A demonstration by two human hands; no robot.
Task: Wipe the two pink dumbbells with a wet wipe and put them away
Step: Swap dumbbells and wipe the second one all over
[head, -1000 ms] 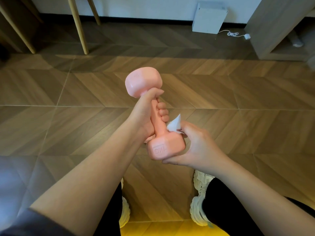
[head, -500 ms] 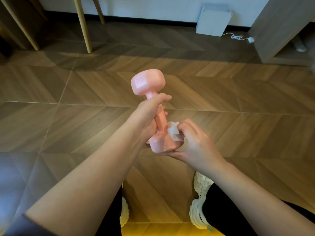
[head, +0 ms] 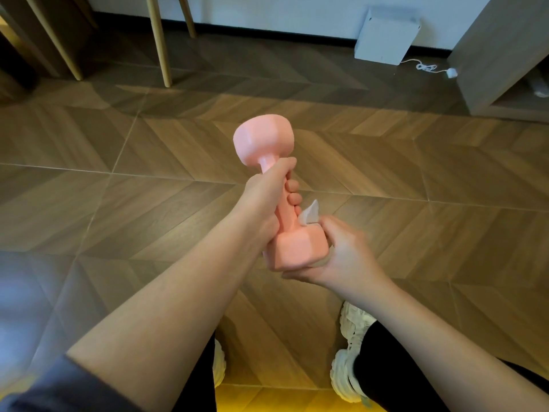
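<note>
One pink dumbbell (head: 264,141) stands nearly upright in mid-air over the wooden floor. My left hand (head: 267,200) grips its handle, fingers curled round the bar. My right hand (head: 341,254) cups the lower head of the dumbbell and presses a white wet wipe (head: 309,215) against it; a corner of the wipe sticks up beside the handle. The second dumbbell is not in view.
Wooden chair or table legs (head: 160,46) stand at the back left. A white box (head: 386,37) with a cable (head: 427,67) leans on the far wall. A grey cabinet (head: 499,55) is at the back right. My white shoes (head: 350,367) are below on the herringbone floor.
The dumbbell has turned in my left hand, its upper head's marked face rotating away. My right hand slid the wipe round the lower head.
</note>
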